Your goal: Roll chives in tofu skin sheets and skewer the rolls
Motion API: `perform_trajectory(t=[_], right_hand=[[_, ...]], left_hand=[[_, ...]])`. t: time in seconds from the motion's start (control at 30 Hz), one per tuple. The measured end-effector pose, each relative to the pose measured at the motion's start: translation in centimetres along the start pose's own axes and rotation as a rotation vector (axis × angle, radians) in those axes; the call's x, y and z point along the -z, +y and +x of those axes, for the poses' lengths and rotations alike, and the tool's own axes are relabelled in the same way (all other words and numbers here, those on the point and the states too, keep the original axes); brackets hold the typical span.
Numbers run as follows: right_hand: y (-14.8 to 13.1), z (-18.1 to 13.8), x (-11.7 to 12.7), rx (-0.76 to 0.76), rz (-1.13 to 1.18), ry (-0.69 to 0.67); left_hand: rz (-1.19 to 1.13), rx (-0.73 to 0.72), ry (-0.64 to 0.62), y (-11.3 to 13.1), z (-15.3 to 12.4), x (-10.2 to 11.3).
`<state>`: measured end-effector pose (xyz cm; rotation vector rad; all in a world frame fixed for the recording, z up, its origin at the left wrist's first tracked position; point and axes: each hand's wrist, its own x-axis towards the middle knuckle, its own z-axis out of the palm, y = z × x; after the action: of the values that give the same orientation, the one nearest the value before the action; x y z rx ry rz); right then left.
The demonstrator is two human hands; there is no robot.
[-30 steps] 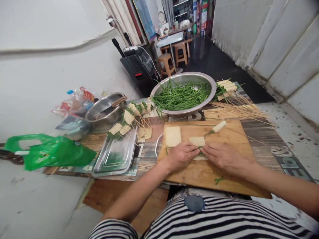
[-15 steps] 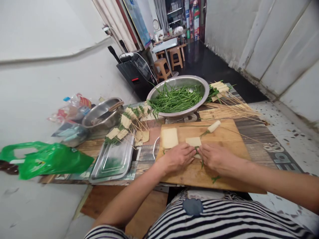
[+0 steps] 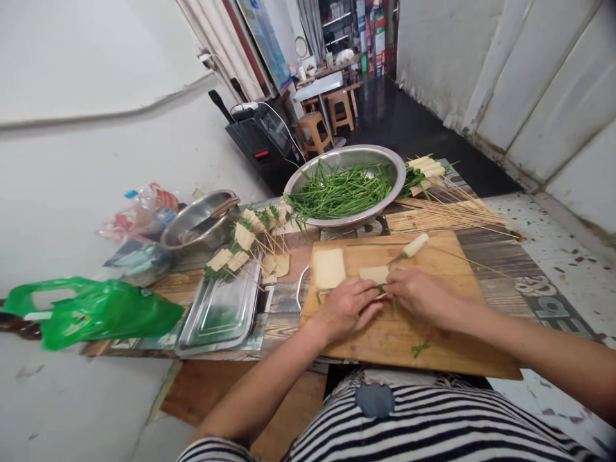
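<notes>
On the wooden cutting board [image 3: 447,327], a pale square tofu sheet [image 3: 374,274] lies with green chives [image 3: 380,287] across its near part. My left hand [image 3: 347,308] has its fingertips closed on the sheet's near left side. From the right, my right hand [image 3: 418,294] pinches the same sheet and chives, partly hiding them. Beside my left hand sits a stack of tofu sheets [image 3: 330,268]. A finished roll [image 3: 416,244] with chive ends sticking out lies beyond my right hand. Chive scraps [image 3: 420,349] are near the board's front edge.
A steel bowl of chives [image 3: 344,192] stands behind the board. Bamboo skewers [image 3: 447,215] and more rolls [image 3: 426,172] lie to its right. Skewered rolls [image 3: 244,236] rest by a metal tray [image 3: 221,311] at left. Another steel bowl [image 3: 197,221] and a green plastic bag [image 3: 110,311] are farther left.
The near edge of the sheet has been folded up over the chives. My right hand has lifted slightly and closed into a pinch. My left fingers have shifted a little.
</notes>
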<state>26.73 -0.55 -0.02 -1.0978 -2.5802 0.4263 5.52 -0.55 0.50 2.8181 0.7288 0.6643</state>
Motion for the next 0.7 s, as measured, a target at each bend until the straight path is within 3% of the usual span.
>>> perform_trajectory(t=[0.27, 0.43, 0.5, 0.7], right_hand=[[0.3, 0.2, 1.5, -0.019, 0.233, -0.003], [0.1, 0.6, 1.9, -0.076, 0.207, -0.056], [0.1, 0.7, 1.9, -0.111, 0.213, -0.069], [1.0, 1.0, 1.0, -0.129, 0.312, -0.051]], left_hand=[[-0.122, 0.215, 0.202, 0.6, 0.3, -1.2], [-0.288, 0.369, 0.249, 0.6, 0.2, -1.9], [-0.252, 0.363, 0.241, 0.6, 0.1, -1.8], [-0.019, 0.155, 0.146, 0.7, -0.1, -1.0]])
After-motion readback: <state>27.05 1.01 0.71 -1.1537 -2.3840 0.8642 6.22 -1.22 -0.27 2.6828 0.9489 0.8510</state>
